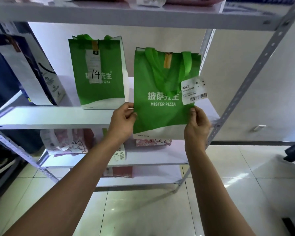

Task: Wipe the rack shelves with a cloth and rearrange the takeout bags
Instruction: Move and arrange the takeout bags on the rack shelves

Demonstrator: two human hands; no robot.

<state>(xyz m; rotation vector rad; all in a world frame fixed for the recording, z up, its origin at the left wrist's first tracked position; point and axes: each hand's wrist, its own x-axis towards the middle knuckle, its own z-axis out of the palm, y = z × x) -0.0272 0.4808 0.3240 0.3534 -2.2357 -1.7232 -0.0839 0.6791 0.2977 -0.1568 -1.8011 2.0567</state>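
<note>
Green second pizza bag point(97, 72) and white-navy bag point(32, 68) stand on middle shelf point(49, 116); left hand point(122, 121) and right hand point(198, 126) pinch front green bag point(162, 116) by lower side edges, upright at shelf's front-right

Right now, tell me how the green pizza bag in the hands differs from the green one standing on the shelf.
The held green bag is gripped at its lower sides by the left hand and right hand; the shelf green bag stands untouched on the middle shelf. The held bag's receipt hangs off its right side; the shelf bag's runs down its front, marked 14. The held bag's handles droop forward; the shelf bag's stand up. Both are green and white with the same pizza logo.
</note>
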